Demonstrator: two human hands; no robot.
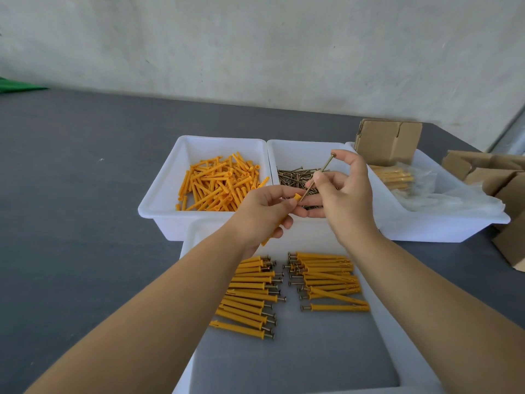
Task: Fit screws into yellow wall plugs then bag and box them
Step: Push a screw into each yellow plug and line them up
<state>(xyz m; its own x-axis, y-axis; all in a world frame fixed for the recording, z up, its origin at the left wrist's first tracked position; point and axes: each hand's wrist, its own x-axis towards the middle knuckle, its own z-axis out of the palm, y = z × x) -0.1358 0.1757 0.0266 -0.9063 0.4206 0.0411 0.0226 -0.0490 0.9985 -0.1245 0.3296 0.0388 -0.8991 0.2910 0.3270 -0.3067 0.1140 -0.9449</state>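
Observation:
My left hand [265, 213] grips a yellow wall plug [297, 197]; only its collar end and a bit of its tail below my palm show. My right hand [345, 191] pinches a long brass screw [324, 169], its tip at the mouth of the plug and its head up to the right. Behind the hands, one white bin [159, 191] holds loose yellow plugs [218, 183] and a second white bin [301, 149] holds loose screws [292, 176]. Near me, a shallow white tray [377, 317] carries two rows of assembled plugs with screws [326, 277].
A third white bin [443, 226] at the right holds clear plastic bags [443, 199], bagged plugs [395, 174] and a cardboard box [387, 142]. More flat cardboard boxes [497, 177] lie at the far right. The grey table [71, 180] ends at a pale wall.

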